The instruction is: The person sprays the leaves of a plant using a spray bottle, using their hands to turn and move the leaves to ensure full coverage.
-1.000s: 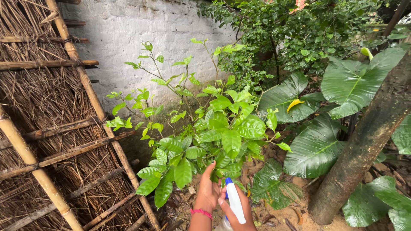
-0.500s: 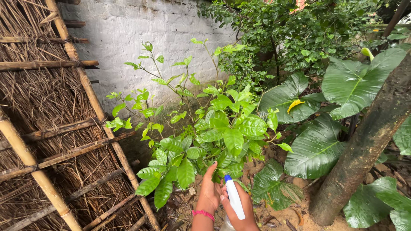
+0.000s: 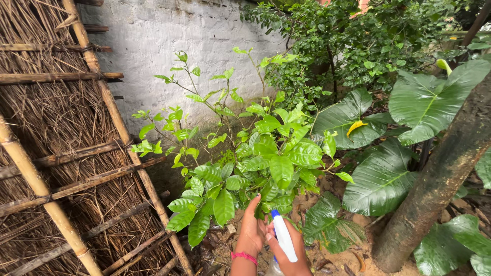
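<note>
A leafy green shrub (image 3: 266, 158) grows in front of a white wall. My left hand (image 3: 250, 230), with a pink band on the wrist, reaches up under the shrub's lowest leaves, fingers touching them. Right beside it, my right hand (image 3: 291, 255) grips a white spray bottle (image 3: 284, 240). Its blue nozzle points up at the foliage. The bottle's lower body is cut off by the bottom of the view.
A thatch and bamboo fence (image 3: 61, 153) fills the left side. A whitewashed wall (image 3: 169, 41) stands behind the shrub. A thick leaning tree trunk (image 3: 440, 174) and large broad leaves (image 3: 383, 179) are on the right. Bare soil with dead leaves (image 3: 348, 255) lies below.
The spray bottle has edged slightly up and to the right in my right hand. My left hand stays at the lower leaves.
</note>
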